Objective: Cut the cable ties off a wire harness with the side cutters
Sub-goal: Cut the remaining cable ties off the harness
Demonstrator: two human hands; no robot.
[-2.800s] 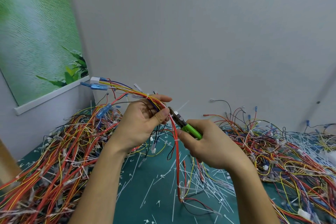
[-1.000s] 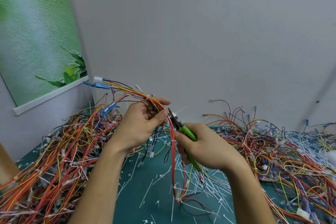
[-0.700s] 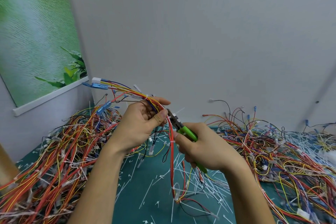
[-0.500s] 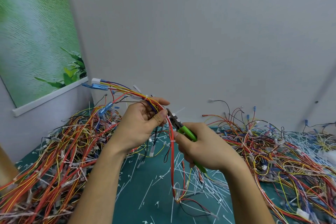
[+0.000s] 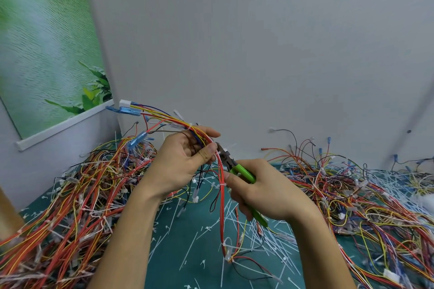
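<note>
My left hand (image 5: 185,162) holds a wire harness (image 5: 164,122) of red, yellow and blue wires up above the table, thumb pinching the bundle. Its blue and white connectors stick out to the upper left. Red wires (image 5: 221,206) of the harness hang down to the mat. My right hand (image 5: 263,191) grips green-handled side cutters (image 5: 242,172). The cutter jaws (image 5: 223,150) sit at a white cable tie on the bundle, right beside my left thumb. Another white tie (image 5: 222,185) wraps the hanging red wires lower down.
A large heap of tied harnesses (image 5: 70,206) lies on the left of the green mat (image 5: 187,253). Another tangle of wires (image 5: 352,195) covers the right. Cut white ties (image 5: 265,239) litter the mat between them. A grey wall (image 5: 258,54) stands close behind.
The cutters have slid in closer to my left thumb, and my right hand has shifted its grip so the lower green handle shows beneath it. The harness stays held up.
</note>
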